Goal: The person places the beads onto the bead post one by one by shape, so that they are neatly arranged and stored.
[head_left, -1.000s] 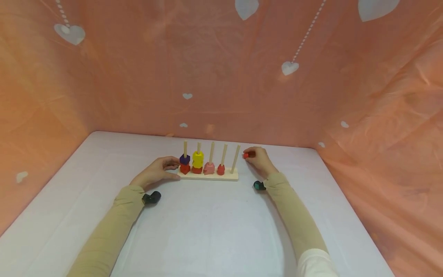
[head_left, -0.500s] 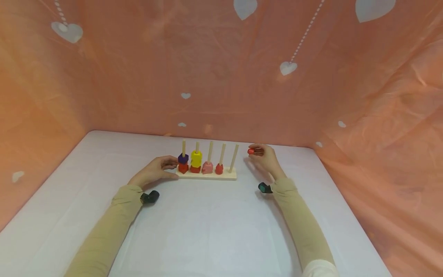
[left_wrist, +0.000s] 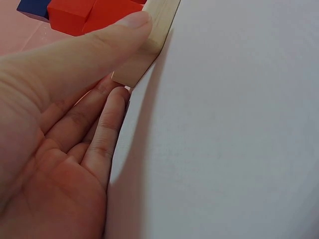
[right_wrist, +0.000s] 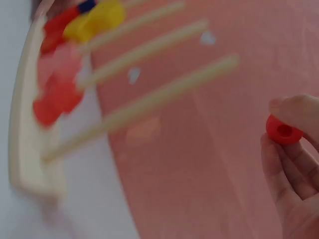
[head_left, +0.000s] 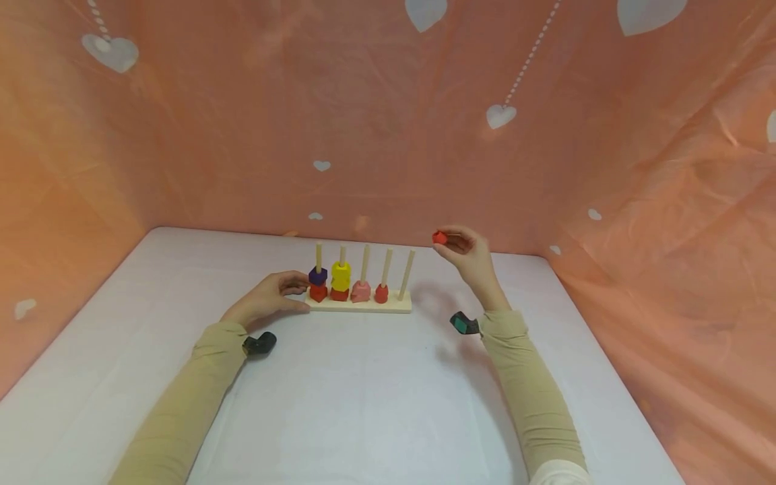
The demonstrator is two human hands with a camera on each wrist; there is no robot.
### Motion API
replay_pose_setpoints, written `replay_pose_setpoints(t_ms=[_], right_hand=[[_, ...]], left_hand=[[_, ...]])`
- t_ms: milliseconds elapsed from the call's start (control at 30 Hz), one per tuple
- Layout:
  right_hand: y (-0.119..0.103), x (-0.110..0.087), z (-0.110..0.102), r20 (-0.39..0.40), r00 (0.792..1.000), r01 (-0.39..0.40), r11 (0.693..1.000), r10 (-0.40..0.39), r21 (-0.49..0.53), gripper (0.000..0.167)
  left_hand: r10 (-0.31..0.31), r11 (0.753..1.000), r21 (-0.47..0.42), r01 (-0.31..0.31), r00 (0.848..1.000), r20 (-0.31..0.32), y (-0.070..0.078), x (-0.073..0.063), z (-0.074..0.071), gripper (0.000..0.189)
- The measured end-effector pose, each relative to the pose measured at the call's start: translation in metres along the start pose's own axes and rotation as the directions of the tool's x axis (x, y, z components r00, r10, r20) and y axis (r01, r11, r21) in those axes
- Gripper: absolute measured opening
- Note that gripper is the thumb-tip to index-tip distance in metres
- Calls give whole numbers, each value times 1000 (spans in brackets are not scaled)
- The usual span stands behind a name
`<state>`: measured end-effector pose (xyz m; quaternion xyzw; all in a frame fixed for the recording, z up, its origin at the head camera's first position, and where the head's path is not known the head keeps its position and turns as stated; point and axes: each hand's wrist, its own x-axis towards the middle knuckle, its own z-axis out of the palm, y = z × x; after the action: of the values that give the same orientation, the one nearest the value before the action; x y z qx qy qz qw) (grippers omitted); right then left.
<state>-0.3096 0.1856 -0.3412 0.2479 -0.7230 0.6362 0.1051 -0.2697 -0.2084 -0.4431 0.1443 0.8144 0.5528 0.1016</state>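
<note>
My right hand [head_left: 474, 259] pinches a small red bead [head_left: 439, 238] between thumb and fingers, raised up and to the right of a wooden peg stand [head_left: 388, 306]. The bead's hole shows in the right wrist view. My left hand [head_left: 267, 296] holds the stand's left end, thumb [left_wrist: 119, 37] on the front of the base, other fingers round the end and behind. On the pegs, a dark blue bead [head_left: 318, 275] tops red; yellow beads [head_left: 341, 276] sit over red. A pink bead [head_left: 361, 292] and a red bead [head_left: 381, 294] follow; the rightmost peg [head_left: 407, 275] is bare.
The stand rests on a white-covered table [head_left: 364, 391]. An orange-pink curtain [head_left: 388, 135] with white hearts hangs behind and along both sides. A small black device [head_left: 261, 343] sits at the left wrist, another black device [head_left: 464, 323] at the right.
My right hand has moved up and slightly right, away from the table, lifting the red bead above the peg tops. The left hand keeps its place at the stand.
</note>
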Motion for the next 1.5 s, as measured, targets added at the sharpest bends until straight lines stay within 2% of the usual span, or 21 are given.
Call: replay_pose_setpoints(t_ms=[233, 600, 767, 933, 1133, 1233, 1333, 1500], right_hand=[[-13, 5, 22, -51, 998, 47, 991, -41, 127, 30], [-11, 6, 54, 16, 997, 67, 986, -70, 153, 33], [-6, 4, 63, 34, 999, 35, 987, -41, 156, 34], [-7, 1, 70, 66, 998, 13, 994, -21, 111, 33], [-23, -4, 78, 92, 995, 25, 995, -33, 95, 32], [-22, -4, 80, 86, 996, 13, 995, -21, 95, 32], [-18, -3, 82, 80, 997, -10, 995, 2, 95, 31], [4, 0, 84, 65, 996, -65, 988, 57, 137, 32]], left_hand=[[-13, 1000, -18, 13, 1000, 0, 0, -1, 1, 64], [-32, 999, -19, 32, 999, 2, 2, 0, 1, 66], [-22, 1000, -12, 22, 1000, -4, 1, 1, 2, 65], [8, 1000, 6, -8, 1000, 1, 1, 0, 4, 63], [-9, 1000, -27, 9, 1000, -2, 2, 0, 3, 63], [-20, 999, -38, 20, 1000, 3, 4, 0, 3, 63], [-22, 999, -35, 22, 1000, 5, 7, -1, 3, 62], [-22, 999, -31, 22, 1000, 1, 7, -4, 2, 63]])
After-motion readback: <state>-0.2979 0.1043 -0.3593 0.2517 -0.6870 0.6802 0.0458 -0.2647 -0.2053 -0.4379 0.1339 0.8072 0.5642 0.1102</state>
